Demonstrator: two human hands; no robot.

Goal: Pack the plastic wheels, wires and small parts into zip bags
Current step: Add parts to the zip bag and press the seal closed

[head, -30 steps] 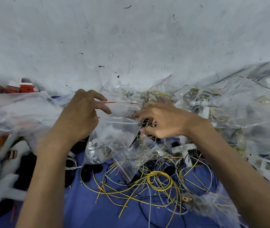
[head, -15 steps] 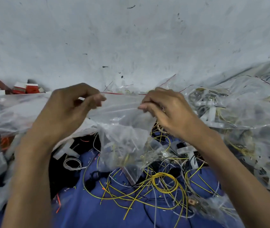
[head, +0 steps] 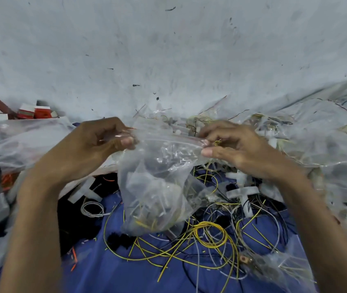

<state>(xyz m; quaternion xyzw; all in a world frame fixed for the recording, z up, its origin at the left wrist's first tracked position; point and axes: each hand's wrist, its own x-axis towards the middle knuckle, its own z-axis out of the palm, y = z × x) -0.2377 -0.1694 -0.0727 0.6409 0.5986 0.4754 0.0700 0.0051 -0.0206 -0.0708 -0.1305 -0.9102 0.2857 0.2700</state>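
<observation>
Both hands hold one clear zip bag [head: 157, 182] up over the blue cloth [head: 109, 269]. The left hand [head: 96, 149] pinches the bag's left top corner between thumb and fingers; the right hand [head: 234, 149] pinches the right top corner the same way, its other fingers loosely curled. The red-lined top edge runs between the two grips and looks pressed flat along most of its length, though blur keeps me from telling whether it is fully sealed.

Compared with half a second ago, the bag hangs lower and fuller in view — its belly now sags down toward the yellow wires [head: 208, 235], where before it was bunched higher between the hands. The hands have moved a little further apart, drawing the top edge taut, and both have dropped slightly in the view. A second ago the bag was still crumpled low against the pile, with the hands close together over it.

Inside the bag lie pale plastic pieces and a few short yellow strands near the bottom; finer detail is lost in the glare. Loose wires — yellow, white, black — sprawl on the cloth just near of the bag. White plastic parts [head: 242, 193] lie to the right of it, under the right wrist. Large clear sheets of plastic [head: 325, 140] heap up far right and left. Red and white boxes [head: 30, 112] sit far left against the wall [head: 168, 49].
</observation>
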